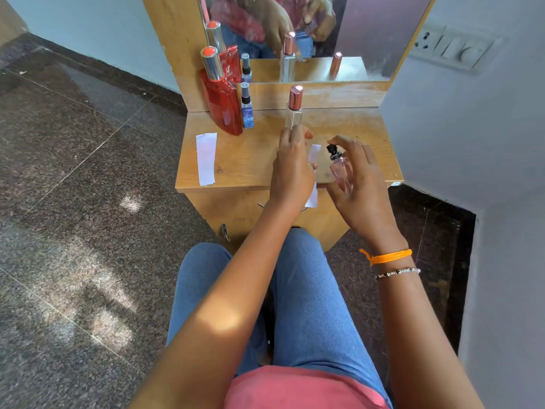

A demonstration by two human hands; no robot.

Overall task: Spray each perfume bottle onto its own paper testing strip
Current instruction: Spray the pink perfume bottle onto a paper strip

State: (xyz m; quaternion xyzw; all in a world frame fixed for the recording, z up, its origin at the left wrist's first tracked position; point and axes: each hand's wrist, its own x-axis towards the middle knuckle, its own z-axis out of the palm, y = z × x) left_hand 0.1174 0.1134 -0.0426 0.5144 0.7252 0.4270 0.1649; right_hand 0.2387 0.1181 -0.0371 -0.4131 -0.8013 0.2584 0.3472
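Note:
My right hand [361,184] grips a small pink perfume bottle [341,172] with a black nozzle, its cap off, tilted toward the left. My left hand [292,169] holds a white paper strip [313,156] upright just beside the nozzle; most of the strip is hidden behind the hand. On the wooden table [250,154] stand a tall red bottle [222,103], a small blue spray bottle [247,109] and a clear bottle with a rose-gold cap [294,109]. Another white paper strip [206,158] lies flat at the table's left edge.
A mirror [368,31] backs the table and reflects the bottles and my hands. A grey wall with a switch panel [454,47] stands close on the right. Dark stone floor [73,172] spreads to the left. My knees in jeans sit against the table front.

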